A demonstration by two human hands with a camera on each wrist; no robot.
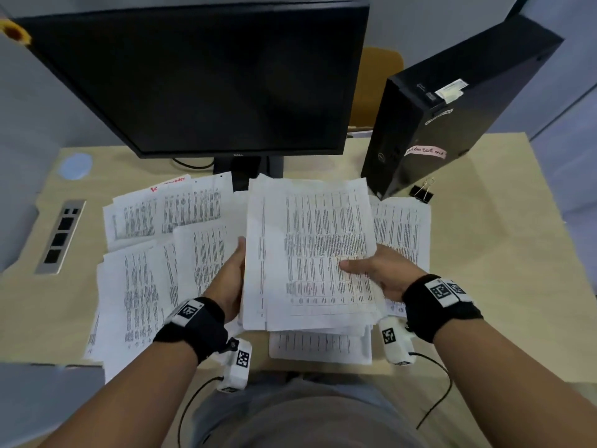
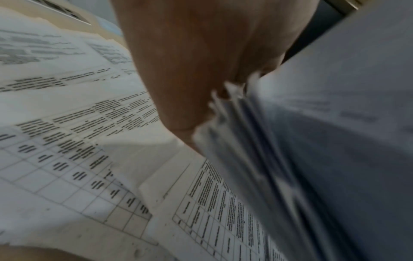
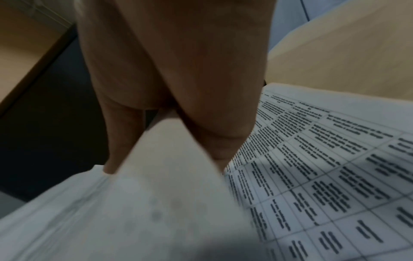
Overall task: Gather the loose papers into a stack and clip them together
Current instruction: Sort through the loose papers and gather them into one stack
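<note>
A thick bundle of printed papers is held above the desk between both hands. My left hand lies flat against the bundle's left edge. My right hand grips the right side, thumb on top of the top sheet and fingers underneath. More loose printed sheets lie spread over the desk to the left, some to the right, and one below the bundle. A black binder clip sits on the desk at the right, beside the computer tower.
A black monitor stands behind the papers on a light wooden desk. A black computer tower stands at the back right. A grey socket panel and a pale blue disc are at the left.
</note>
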